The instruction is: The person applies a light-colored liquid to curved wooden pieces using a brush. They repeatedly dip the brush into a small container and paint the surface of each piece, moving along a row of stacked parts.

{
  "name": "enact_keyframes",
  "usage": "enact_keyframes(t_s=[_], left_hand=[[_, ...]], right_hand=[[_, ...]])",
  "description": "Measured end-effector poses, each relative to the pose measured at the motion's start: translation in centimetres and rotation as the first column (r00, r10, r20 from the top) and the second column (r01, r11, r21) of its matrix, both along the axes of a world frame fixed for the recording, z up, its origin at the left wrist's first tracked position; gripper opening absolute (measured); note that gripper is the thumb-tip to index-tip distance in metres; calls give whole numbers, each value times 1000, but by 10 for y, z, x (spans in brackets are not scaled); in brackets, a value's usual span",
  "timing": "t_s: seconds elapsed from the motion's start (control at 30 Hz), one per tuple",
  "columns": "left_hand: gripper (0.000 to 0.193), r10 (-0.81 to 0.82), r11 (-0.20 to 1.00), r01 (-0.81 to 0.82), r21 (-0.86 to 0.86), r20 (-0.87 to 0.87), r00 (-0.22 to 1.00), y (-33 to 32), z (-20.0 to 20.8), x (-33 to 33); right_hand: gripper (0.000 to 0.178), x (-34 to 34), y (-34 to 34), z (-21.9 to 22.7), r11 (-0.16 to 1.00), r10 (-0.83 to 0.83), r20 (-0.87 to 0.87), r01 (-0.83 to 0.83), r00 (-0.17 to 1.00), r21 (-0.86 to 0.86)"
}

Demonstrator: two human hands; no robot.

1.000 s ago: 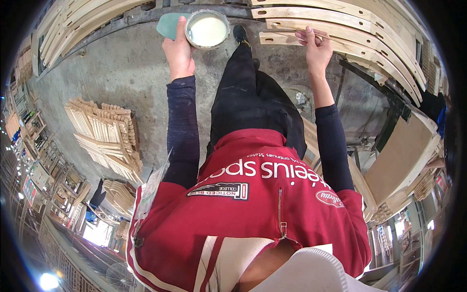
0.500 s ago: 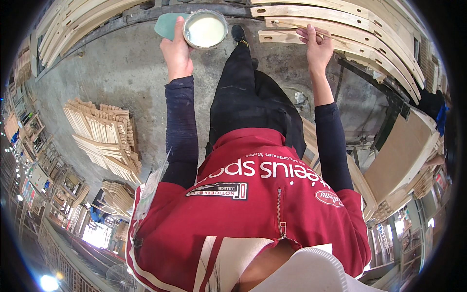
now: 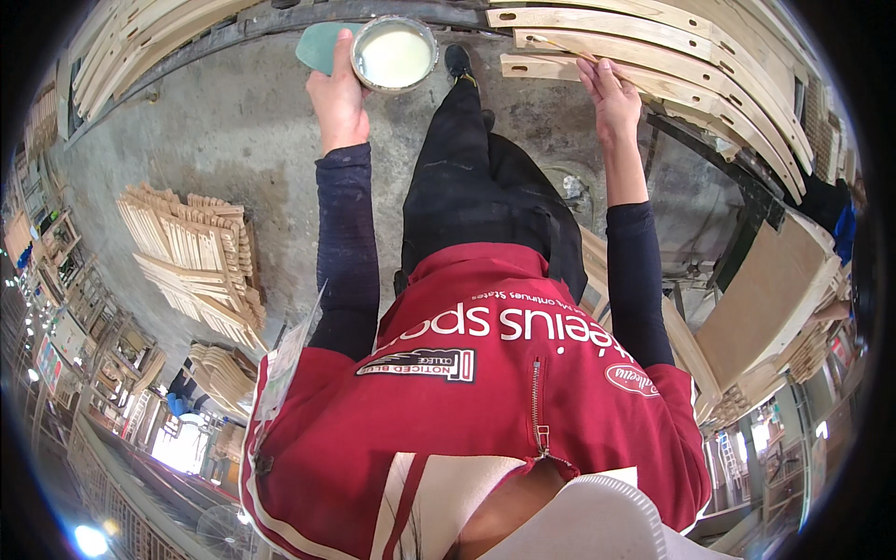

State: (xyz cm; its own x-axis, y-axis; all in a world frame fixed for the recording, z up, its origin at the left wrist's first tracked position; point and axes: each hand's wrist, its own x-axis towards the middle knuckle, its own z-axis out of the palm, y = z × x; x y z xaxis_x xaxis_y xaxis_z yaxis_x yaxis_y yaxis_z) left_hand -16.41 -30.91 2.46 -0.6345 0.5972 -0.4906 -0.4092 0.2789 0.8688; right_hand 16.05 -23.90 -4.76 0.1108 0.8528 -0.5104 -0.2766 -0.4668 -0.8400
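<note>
My left hand (image 3: 339, 105) is closed on a round container (image 3: 359, 67) of creamy pale liquid (image 3: 396, 56), its thumb along the near side. A flat green piece with a rounded end (image 3: 317, 47) sticks out to the left behind the thumb; whether it belongs to the container I cannot tell. On the right, my right hand (image 3: 614, 105) pinches a thin stick with a pale tip (image 3: 558, 46). That tip points left, over the curved wooden slats (image 3: 597, 43), which have slots near their ends. Whether the tip touches the wood cannot be made out.
More curved wooden pieces (image 3: 154, 51) are stacked at the far left. A pile of wooden parts (image 3: 191, 261) lies on the concrete floor (image 3: 280, 121) to my left. Close on my right are a dark metal frame (image 3: 747, 201) and a large wooden panel (image 3: 765, 303).
My right hand has tilted and moved slightly down and right, and the stick's tip has shifted right over the slats. My left hand and the container have barely moved.
</note>
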Motion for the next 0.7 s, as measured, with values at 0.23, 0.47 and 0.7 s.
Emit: enact_keyframes(t_s=[0.23,0.47,0.7], left_hand=[[31,10,1000,-10,-3,3,1000,-3,3,-1],[31,12,1000,-12,-13,2,1000,-8,2,-6],[30,13,999,-12,-30,16,1000,-13,2,-9]], right_hand=[[31,9,-5,-15,994,11,-88,-20,996,-108],[29,4,-20,-4,992,125,98,-123,987,-19],[30,-14,-39,-3,989,130,240,-143,962,37]])
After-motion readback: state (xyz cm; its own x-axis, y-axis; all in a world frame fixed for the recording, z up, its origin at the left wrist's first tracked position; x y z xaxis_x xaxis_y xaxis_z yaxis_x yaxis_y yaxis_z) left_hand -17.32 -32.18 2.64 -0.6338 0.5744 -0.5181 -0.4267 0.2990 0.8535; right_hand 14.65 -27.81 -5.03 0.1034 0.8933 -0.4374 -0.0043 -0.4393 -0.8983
